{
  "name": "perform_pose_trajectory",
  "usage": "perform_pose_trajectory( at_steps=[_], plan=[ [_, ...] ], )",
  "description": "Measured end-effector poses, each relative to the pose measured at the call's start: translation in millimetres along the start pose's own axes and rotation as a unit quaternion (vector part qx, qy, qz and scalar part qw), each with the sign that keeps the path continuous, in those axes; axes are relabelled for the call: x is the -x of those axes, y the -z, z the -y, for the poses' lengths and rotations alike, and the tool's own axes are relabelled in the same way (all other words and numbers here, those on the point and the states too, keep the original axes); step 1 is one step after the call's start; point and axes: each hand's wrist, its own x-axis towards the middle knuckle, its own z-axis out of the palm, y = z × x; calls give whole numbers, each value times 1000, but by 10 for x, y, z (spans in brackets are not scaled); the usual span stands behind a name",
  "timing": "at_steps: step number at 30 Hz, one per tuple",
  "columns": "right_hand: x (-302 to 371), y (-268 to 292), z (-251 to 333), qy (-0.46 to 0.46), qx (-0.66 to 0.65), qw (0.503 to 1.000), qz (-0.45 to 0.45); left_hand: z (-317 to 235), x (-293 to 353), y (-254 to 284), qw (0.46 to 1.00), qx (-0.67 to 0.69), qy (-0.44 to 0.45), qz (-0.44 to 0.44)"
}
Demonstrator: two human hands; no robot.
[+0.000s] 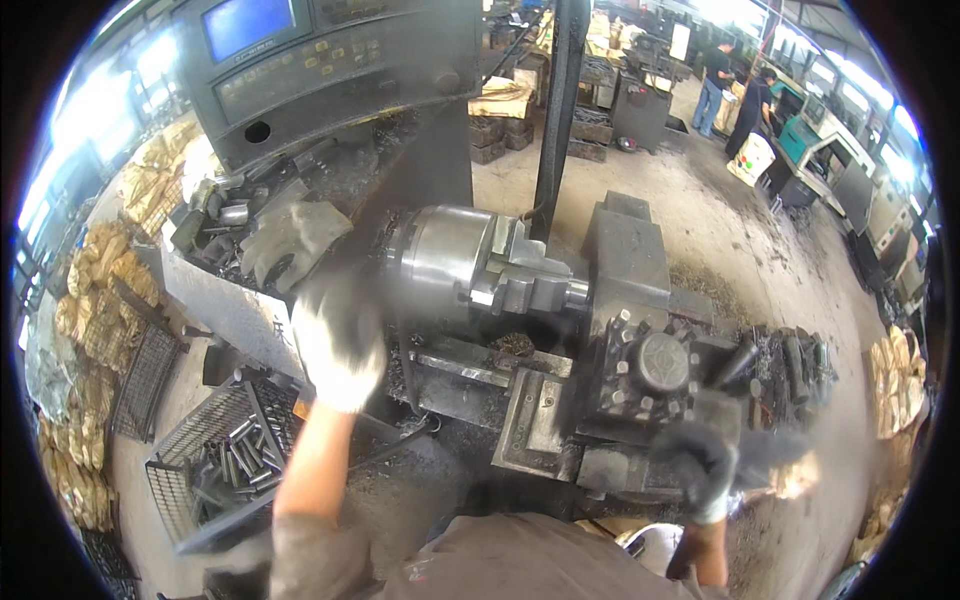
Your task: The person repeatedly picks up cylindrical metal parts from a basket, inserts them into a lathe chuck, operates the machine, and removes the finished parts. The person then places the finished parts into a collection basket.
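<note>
My left hand (338,350), in a white glove darkened toward the fingers, reaches up to the left side of a lathe chuck (448,250). Its fingers are smeared by motion, so I cannot make out whether they grip anything. The steel chuck has stepped jaws, with a short metal workpiece (577,292) at their right end. My right hand (703,468), in a dark grey glove, is curled at the near right of the lathe carriage. Whatever lies inside those fingers is hidden. Just beyond that hand sits a square tool post (645,370) with a round cap and several bolts.
A control panel (330,70) with a blue screen stands at the upper left. Grey gloves (295,235) lie on a cluttered ledge below it. A mesh basket (225,465) of metal pins stands lower left. Two people (745,105) are at the far right near green machines.
</note>
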Motion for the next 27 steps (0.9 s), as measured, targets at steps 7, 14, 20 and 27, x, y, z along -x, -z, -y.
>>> perform_pose_trajectory(
  at_steps=[7, 14, 20, 27],
  plan=[
    [153, 2, -161, -191, -135, 972, -36, 511, -1894, -1455, 936, -256, 98, 220],
    [310, -5, -430, -229, -134, 960, 90, 54, -1481, -1357, 975, -124, 135, 127],
    [184, -887, -639, -185, -44, 925, 331, -699, 1415, -3, 896, 80, 194, 392],
    [667, -2768, -963, -174, -58, 827, 532, -1311, 5550, 2902, 449, -76, 780, 428]
  ],
)
